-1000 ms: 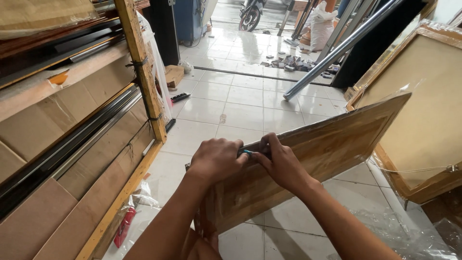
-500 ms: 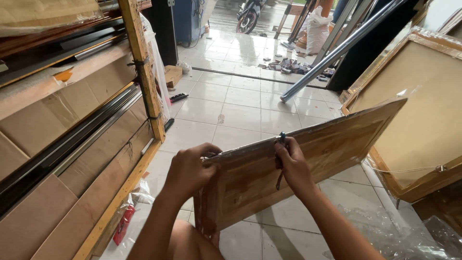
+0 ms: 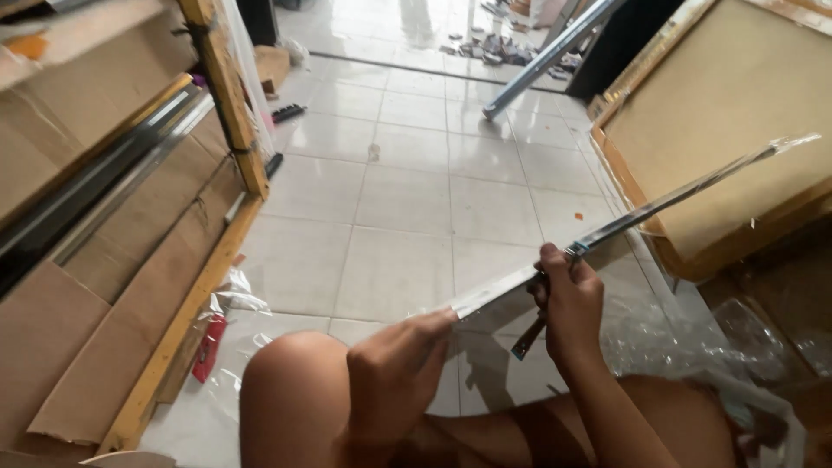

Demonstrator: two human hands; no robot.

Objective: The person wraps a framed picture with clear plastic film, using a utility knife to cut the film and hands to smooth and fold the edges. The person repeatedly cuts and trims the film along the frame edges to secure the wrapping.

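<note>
Trimming along the edge of a flat panel held edge-on above the tiled floor.

Left hand [image 3: 394, 381] pinches the panel's [image 3: 641, 212] near corner; right hand [image 3: 568, 303], fingers clamped on a small cutting tool [image 3: 530, 334], sits mid-edge. Next likely needs a steady pull along the edge.

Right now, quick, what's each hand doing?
Left hand: closed on the near end of the panel's edge.
Right hand: closed on a small tool, pressed against that edge.
</note>
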